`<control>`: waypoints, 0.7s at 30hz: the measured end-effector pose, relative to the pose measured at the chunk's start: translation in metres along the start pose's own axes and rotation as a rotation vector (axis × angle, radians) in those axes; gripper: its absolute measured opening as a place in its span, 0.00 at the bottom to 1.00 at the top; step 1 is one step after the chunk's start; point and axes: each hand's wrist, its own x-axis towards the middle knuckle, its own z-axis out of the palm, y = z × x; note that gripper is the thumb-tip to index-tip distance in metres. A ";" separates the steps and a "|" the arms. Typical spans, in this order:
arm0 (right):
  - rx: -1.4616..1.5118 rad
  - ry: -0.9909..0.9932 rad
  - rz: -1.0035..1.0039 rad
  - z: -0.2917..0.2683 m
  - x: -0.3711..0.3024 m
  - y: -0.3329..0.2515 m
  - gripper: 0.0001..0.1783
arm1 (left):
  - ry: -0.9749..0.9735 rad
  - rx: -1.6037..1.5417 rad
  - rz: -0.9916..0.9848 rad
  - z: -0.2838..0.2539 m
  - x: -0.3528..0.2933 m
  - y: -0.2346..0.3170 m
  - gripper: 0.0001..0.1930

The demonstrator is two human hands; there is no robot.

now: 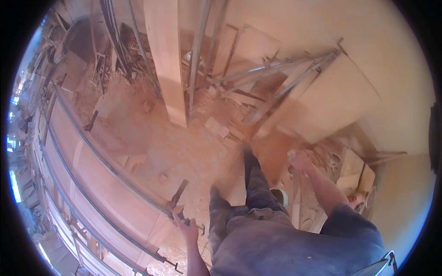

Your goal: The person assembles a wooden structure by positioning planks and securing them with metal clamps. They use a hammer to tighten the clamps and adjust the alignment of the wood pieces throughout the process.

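My left hand (188,228) is at the near end of a long metal bar clamp (120,174), its fingers closed around the clamp's screw end. The clamp lies across a broad wooden panel (108,193), with more bar clamps beside it. A dark clamp jaw (179,192) sticks up just beyond these fingers. Out to the right, my right hand (299,160) is raised above the floor with its fingers curled in. Whatever it may hold is too small to make out.
Sawdust and offcuts cover the floor (156,133). A tall wooden board (166,60) stands ahead, and metal bars (294,73) lean against sheets by the wall. A bucket (279,197) sits beside my legs. Scrap wood (352,172) is heaped at the right.
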 end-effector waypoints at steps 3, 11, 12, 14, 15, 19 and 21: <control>0.044 0.107 -0.151 -0.063 0.142 -0.014 0.17 | 0.075 0.011 0.299 0.028 0.032 0.000 0.29; -0.681 0.652 -0.614 -0.180 0.391 -0.133 0.17 | 0.028 0.942 0.054 0.036 0.050 -0.078 0.36; -0.693 0.583 -0.611 -0.189 0.409 -0.139 0.19 | 0.066 0.740 -0.045 0.034 0.050 -0.092 0.39; -0.723 0.457 -0.603 -0.204 0.443 -0.146 0.25 | 0.144 0.324 -0.233 0.022 0.056 -0.139 0.44; -0.785 0.513 -0.606 -0.209 0.461 -0.144 0.28 | 0.166 0.327 -0.201 0.034 0.064 -0.144 0.46; -0.731 0.451 -0.548 -0.198 0.504 -0.158 0.37 | 0.212 0.290 0.068 0.031 0.064 -0.152 0.43; -0.639 0.387 -0.548 -0.189 0.516 -0.169 0.35 | 0.263 1.377 0.494 0.008 0.044 -0.156 0.40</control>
